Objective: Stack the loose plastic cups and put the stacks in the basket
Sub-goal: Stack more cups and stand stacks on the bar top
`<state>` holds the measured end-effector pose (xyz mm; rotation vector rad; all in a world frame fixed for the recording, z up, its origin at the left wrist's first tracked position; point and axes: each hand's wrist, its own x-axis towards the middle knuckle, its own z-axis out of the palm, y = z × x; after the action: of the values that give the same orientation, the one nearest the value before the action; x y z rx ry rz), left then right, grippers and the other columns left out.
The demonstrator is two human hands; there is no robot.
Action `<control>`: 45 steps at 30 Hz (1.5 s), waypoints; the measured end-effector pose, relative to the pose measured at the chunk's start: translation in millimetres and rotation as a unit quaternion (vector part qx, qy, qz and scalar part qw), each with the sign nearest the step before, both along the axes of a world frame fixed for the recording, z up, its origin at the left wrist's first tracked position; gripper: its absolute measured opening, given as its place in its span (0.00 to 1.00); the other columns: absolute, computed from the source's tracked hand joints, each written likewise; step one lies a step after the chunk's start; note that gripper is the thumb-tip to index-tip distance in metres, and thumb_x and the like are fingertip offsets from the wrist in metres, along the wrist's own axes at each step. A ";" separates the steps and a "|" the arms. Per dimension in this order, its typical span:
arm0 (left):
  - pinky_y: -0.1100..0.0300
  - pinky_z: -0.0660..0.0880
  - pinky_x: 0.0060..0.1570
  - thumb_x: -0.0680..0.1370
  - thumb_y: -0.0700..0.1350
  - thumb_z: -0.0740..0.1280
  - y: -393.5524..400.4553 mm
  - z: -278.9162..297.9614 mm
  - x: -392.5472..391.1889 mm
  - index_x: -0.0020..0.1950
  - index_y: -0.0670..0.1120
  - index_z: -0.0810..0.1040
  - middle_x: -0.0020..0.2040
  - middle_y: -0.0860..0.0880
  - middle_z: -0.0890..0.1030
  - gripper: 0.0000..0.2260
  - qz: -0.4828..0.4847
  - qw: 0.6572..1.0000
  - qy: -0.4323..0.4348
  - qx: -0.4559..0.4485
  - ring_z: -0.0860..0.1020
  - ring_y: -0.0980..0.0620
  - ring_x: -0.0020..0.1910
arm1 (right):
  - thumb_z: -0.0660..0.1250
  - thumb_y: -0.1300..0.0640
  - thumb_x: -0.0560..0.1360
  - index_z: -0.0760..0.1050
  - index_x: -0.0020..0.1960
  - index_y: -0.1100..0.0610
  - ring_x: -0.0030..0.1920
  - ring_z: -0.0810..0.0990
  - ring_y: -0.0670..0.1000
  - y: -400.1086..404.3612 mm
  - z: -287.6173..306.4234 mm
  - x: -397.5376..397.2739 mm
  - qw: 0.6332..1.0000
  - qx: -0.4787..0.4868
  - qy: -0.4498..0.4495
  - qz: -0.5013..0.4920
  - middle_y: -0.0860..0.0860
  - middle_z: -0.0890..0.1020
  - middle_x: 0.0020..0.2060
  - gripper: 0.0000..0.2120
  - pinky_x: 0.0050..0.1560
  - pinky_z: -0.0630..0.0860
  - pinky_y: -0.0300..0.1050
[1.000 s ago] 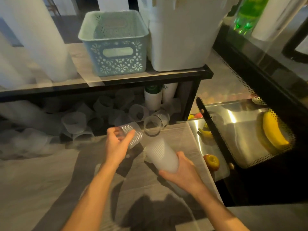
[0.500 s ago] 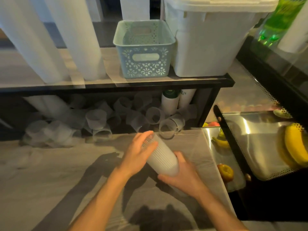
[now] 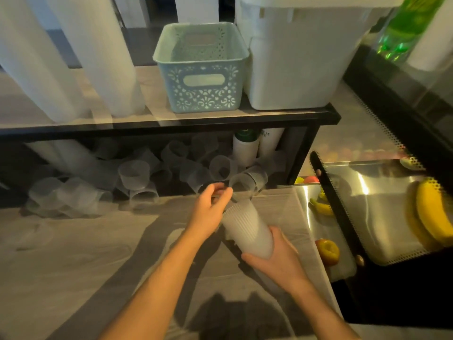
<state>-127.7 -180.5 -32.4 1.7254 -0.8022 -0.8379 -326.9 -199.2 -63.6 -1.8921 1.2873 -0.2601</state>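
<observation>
Lifting off cup stack [image 3: 247, 227], left hand [image 3: 208, 212] fingers now loose; right hand [image 3: 277, 261] gripping stack base.

Dim wood-grain counter [image 3: 73, 253], black shelf [image 3: 171, 123]

One head-worn wide-angle view looks forward and down — close over the left hand [image 3: 208, 212] and right hand [image 3: 279, 261]. Beyond the hands rises a shelf [image 3: 171, 123]; right of them, a display case [image 3: 367, 217] — edges bend.

Grey wood-grain counter [image 3: 73, 261] under loose plastic cups [image 3: 133, 171]; basket [image 3: 201, 69] on shelf [image 3: 171, 122].
</observation>
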 end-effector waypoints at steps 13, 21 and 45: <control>0.53 0.70 0.53 0.78 0.59 0.64 -91.2 -14.4 40.3 0.56 0.45 0.79 0.58 0.42 0.80 0.18 -0.094 0.822 -0.486 0.281 0.77 0.40 0.59 | 0.77 0.37 0.64 0.63 0.65 0.43 0.55 0.74 0.45 -20.5 -2.3 -37.9 0.999 0.000 0.018 -0.049 0.42 0.72 0.56 0.37 0.48 0.77 0.38; 0.52 0.72 0.50 0.79 0.59 0.64 -90.0 -14.9 45.1 0.49 0.41 0.81 0.51 0.39 0.82 0.21 -0.033 0.883 -0.418 0.212 0.79 0.39 0.54 | 0.78 0.35 0.62 0.63 0.66 0.42 0.53 0.74 0.44 -34.0 -6.0 -20.4 0.998 0.006 0.024 -0.050 0.40 0.72 0.54 0.39 0.46 0.74 0.36; 0.69 0.71 0.51 0.70 0.60 0.65 32.9 25.1 32.8 0.61 0.50 0.76 0.57 0.50 0.74 0.24 -0.042 0.988 -0.113 -0.095 0.76 0.61 0.51 | 0.76 0.33 0.59 0.59 0.62 0.37 0.54 0.74 0.44 18.4 10.3 7.8 0.999 -0.031 -0.009 0.034 0.37 0.70 0.53 0.38 0.53 0.80 0.47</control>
<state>-94.9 -147.5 -7.4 1.6430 -1.0790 -0.6055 -319.1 -180.8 -53.3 -1.9784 1.2138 -0.2836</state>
